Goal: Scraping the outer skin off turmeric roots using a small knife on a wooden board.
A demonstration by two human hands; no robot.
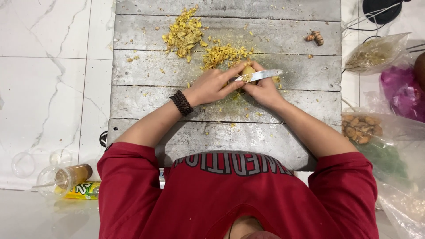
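Both hands meet mid-board: a yellow root piece (247,71) is gripped by the left hand (212,86), a silver knife (259,75) by the right hand (264,90). Bare grey wooden planks (177,132) are left toward the near edge.

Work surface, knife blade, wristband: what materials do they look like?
Work surface: grey weathered wooden planks, going by the parallel seams and worn, matte grain. Knife blade: bare metal, probably steel, bright and reflective. Wristband on the left hand: dark round beads, wood or stone; too small to tell.

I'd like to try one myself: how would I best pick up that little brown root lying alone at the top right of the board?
Pinch the small root across its narrow middle, from above. It lies flat on the wooden board, with nothing close beside it.
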